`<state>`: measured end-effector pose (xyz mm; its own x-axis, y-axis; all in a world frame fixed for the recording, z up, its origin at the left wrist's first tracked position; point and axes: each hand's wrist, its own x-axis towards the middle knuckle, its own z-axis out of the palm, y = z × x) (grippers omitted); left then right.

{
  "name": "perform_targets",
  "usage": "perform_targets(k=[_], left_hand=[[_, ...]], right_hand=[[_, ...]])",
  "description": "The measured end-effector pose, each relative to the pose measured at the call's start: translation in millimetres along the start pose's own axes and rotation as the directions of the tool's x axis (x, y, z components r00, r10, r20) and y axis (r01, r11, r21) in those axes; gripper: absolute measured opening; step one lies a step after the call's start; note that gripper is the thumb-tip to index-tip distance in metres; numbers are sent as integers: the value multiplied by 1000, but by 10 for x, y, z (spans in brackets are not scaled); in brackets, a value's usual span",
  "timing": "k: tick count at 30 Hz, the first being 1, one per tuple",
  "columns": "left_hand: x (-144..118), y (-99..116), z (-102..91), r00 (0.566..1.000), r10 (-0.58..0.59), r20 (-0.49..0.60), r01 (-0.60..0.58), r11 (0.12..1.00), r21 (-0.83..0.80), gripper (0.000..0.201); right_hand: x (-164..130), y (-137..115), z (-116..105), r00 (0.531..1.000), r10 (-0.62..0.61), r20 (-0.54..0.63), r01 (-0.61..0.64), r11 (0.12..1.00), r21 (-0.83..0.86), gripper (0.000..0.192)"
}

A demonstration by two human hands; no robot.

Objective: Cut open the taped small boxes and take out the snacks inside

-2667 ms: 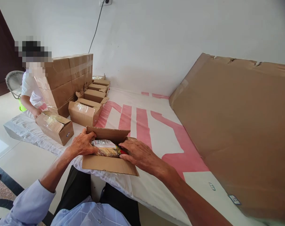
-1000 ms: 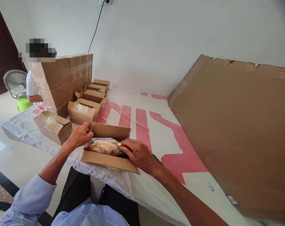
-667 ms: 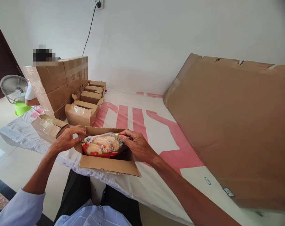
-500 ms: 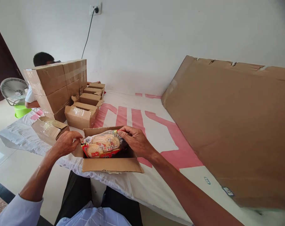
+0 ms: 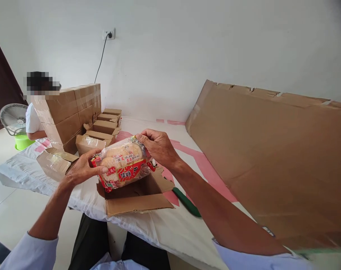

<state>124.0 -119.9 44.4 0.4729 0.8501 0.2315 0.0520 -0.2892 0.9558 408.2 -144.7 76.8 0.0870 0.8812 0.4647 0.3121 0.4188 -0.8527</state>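
A clear and red bag of rice crackers (image 5: pixel 125 161) is held tilted above an open cardboard box (image 5: pixel 139 204). My left hand (image 5: pixel 84 167) grips the bag's left end, with the thumb lying across its front. At the upper right corner, my right hand (image 5: pixel 157 146) pinches the wrapper between thumb and fingers. The box stands at the front of the cloth-covered table with its flaps folded out; the part of its inside that shows looks dark, and the bag hides the rest.
Stacked taped cartons (image 5: pixel 66 116) stand at the left, with several open boxes (image 5: pixel 103 127) in a row beside them. A closed carton (image 5: pixel 56 161) sits left of my hand. A large cardboard sheet (image 5: pixel 266 157) leans at the right. A co-worker (image 5: pixel 33 120) sits behind the stack, near a fan (image 5: pixel 17 119).
The cracker bag has risen out of the box, its front now turned more toward me. My left hand has moved from beside the bag to gripping its end. A dark green object shows right of the box.
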Motion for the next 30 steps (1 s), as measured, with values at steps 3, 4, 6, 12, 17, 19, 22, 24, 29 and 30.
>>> perform_targets(k=[3, 4, 6, 12, 17, 19, 22, 24, 29, 30], left_hand=[[18, -41, 76, 998, -62, -29, 60, 995, -75, 60], [22, -52, 104, 996, -72, -52, 66, 991, -115, 58], [27, -77, 151, 992, -84, -90, 65, 978, -198, 57], [25, -131, 209, 969, -98, -225, -9, 903, -430, 61], [12, -189, 200, 935, -128, -331, -54, 870, -490, 62], [8, -246, 201, 926, -151, -347, -51, 858, -511, 62], [4, -337, 231, 915, -176, -364, -59, 833, -550, 62], [6, -382, 264, 908, -190, -373, -70, 809, -584, 61], [49, -444, 309, 894, -197, -402, -136, 736, -663, 56], [64, -459, 311, 895, -192, -404, -150, 722, -676, 56]], right_hand=[[135, 9, 10, 1000, 7, 23, -7, 1000, 7, 52], [183, 21, 10, 999, 7, 32, -8, 1000, 19, 53], [267, 52, 1, 1000, -3, 28, 1, 998, 57, 53], [209, 243, -15, 983, -59, -175, 64, 998, 23, 61], [-424, 559, 103, 998, -30, -55, 14, 965, -263, 55], [-727, 693, 168, 990, -65, 123, 113, 890, -441, 39], [-1078, 857, 292, 960, -159, 232, 274, 711, -648, 34], [-1211, 937, 394, 956, -204, 212, 293, 600, -745, 38], [-1238, 1046, 593, 971, -210, 113, 213, 548, -809, 37], [-1196, 1039, 606, 976, -193, 100, 197, 591, -782, 38]])
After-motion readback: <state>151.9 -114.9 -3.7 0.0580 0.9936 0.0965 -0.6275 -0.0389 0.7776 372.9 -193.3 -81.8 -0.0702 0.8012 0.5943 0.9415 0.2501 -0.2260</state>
